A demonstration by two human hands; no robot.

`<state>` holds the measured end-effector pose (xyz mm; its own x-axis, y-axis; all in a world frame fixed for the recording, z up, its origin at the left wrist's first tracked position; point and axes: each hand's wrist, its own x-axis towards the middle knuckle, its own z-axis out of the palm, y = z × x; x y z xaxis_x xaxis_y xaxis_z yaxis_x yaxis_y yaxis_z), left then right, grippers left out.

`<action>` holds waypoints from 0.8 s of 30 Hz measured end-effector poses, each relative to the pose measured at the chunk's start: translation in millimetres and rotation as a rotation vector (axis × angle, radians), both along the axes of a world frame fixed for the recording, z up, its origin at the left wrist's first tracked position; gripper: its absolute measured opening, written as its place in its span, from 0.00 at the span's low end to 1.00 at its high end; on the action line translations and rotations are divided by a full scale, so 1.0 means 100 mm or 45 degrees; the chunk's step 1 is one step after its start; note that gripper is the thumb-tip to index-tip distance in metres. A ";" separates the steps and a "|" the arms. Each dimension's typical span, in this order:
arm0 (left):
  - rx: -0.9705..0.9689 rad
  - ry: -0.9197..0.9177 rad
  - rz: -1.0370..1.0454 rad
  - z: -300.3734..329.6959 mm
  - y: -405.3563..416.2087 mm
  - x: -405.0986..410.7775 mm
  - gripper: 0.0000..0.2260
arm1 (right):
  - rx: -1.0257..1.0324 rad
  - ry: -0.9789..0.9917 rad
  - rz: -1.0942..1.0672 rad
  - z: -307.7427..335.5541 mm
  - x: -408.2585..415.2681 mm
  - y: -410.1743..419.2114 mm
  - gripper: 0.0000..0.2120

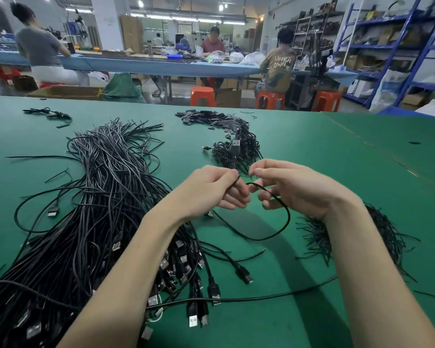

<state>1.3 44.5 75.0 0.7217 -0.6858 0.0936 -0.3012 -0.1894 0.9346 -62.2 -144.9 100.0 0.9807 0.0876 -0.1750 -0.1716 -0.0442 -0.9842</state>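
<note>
Both my hands are raised over the green table, holding one thin black cable. My left hand grips the cable between thumb and curled fingers. My right hand has its fingers curled round the same cable, which hangs from it in a loop down to the table. A large pile of black USB cables lies to the left, its plugs pointing toward me. A small heap of bundled cables sits just beyond my hands.
A bunch of thin black ties lies under my right forearm. Small black pieces are scattered at the table's far side. Beyond the table, people sit on orange stools at a blue bench. Blue shelving stands at the right.
</note>
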 end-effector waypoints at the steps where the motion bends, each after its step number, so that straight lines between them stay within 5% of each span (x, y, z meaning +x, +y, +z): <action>1: 0.066 -0.088 0.038 -0.02 -0.02 0.01 0.20 | -0.056 -0.029 -0.032 0.02 0.01 0.05 0.05; 8: 0.022 -0.222 0.292 -0.21 -0.12 0.02 0.18 | -0.217 -0.150 -0.022 0.04 0.01 0.23 0.05; 12: -0.625 0.417 0.281 -0.18 -0.13 0.05 0.18 | -0.082 -0.147 0.395 0.00 -0.07 0.10 0.02; 16: -1.083 0.825 0.083 -0.08 -0.04 0.11 0.20 | 0.171 0.179 0.722 -0.24 -0.10 0.01 0.07; 21: -1.160 0.922 -0.073 -0.03 0.01 0.08 0.21 | 0.119 0.231 0.560 -0.43 0.03 -0.02 0.11; 24: -1.082 0.890 -0.151 -0.03 0.05 0.06 0.22 | 0.535 0.332 0.361 -0.57 0.07 -0.09 0.08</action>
